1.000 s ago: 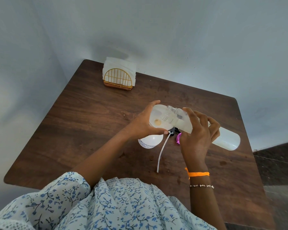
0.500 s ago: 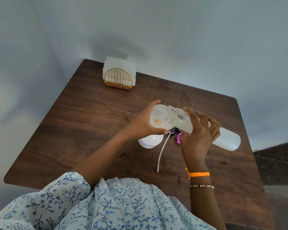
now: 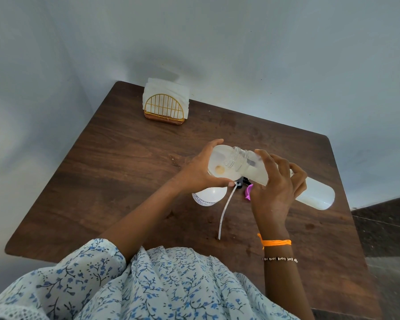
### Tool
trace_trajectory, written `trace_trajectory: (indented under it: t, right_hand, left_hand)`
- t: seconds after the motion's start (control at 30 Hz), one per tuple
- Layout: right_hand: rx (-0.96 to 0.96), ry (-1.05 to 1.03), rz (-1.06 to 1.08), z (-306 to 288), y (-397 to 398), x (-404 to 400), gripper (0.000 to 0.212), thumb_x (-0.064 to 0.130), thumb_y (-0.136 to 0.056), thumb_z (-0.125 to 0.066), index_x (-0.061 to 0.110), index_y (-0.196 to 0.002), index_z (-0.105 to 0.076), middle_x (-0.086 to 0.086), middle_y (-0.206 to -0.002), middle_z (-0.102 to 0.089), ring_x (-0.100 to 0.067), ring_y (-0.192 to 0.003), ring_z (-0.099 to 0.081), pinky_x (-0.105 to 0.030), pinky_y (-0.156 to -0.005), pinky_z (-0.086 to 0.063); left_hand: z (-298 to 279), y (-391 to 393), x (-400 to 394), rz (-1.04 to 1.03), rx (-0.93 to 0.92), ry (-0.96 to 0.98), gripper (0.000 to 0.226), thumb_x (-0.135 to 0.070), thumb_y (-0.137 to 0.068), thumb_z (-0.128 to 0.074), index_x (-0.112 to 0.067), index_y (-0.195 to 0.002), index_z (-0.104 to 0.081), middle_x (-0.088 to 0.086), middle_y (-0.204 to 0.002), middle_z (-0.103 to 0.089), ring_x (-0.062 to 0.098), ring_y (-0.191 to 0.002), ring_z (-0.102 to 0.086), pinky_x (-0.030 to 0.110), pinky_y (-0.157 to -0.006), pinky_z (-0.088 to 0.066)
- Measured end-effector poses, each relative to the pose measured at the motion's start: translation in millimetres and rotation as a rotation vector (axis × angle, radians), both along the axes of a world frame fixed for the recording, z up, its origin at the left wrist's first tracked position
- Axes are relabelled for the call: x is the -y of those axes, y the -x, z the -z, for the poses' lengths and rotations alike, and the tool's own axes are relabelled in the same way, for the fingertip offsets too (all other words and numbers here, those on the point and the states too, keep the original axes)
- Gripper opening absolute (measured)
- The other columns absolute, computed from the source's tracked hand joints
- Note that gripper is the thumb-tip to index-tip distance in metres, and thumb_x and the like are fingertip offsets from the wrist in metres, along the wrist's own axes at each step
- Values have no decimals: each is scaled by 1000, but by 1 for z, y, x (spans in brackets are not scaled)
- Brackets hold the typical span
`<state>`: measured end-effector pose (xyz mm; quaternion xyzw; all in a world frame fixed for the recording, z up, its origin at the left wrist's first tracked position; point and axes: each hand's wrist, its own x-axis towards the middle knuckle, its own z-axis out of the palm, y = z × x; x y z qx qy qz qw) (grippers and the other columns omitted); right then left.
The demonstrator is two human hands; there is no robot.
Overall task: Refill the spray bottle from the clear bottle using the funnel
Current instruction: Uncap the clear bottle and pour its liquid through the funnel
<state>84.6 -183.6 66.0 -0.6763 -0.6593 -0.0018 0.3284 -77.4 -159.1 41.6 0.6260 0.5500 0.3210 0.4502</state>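
Nothing has shifted: right hand (image 3: pixel 275 195) grips the tilted clear bottle (image 3: pixel 310 192), left hand (image 3: pixel 199 174) pinches the translucent funnel (image 3: pixel 219 167).

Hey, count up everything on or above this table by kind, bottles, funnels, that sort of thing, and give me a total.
Bottles: 2, the clear bottle and the spray bottle
Funnels: 1, the funnel
Spray heads: 1, the spray head with its tube
Napkin holders: 1, the napkin holder
Total: 5

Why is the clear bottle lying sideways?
Tipped for pouring: the clear bottle, held by the right hand, has its open mouth over the funnel. No flow shows.
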Motion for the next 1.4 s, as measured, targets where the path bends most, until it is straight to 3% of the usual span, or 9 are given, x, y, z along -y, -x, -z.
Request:
trace_trajectory:
  t: [0.5,1.0,1.4]
  right_hand:
    - [-4,-13,-1,1,-1,0,68,-10,-62,-71,26,-119,-59,-2,-122,-59,-23,-115,-27,-53,-94,-36]
    - [4,-17,-7,1,-1,0,69,-11,-62,-71,26,-119,-59,-2,-122,-58,-29,-117,-32,-51,-94,-34]
    - [1,-15,-5,1,-1,0,68,-11,-63,-70,27,-119,-59,-1,-122,-58,-25,-116,-29,-49,-94,-32]
  left_hand:
    - [-3,-1,1,16,17,-6,100,-30,-68,-81,-26,-143,-15,-1,-147,-29,5,-118,-32,22,-95,-32]
    - [0,0,0,4,-2,-2,102,-34,-66,-81,-30,-143,-14,-3,-147,-29,10,-123,-34,25,-98,-34]
    - [-1,-1,1,-1,-15,-6,101,-34,-67,-81,-30,-143,-14,-2,-148,-27,14,-128,-34,25,-99,-33]
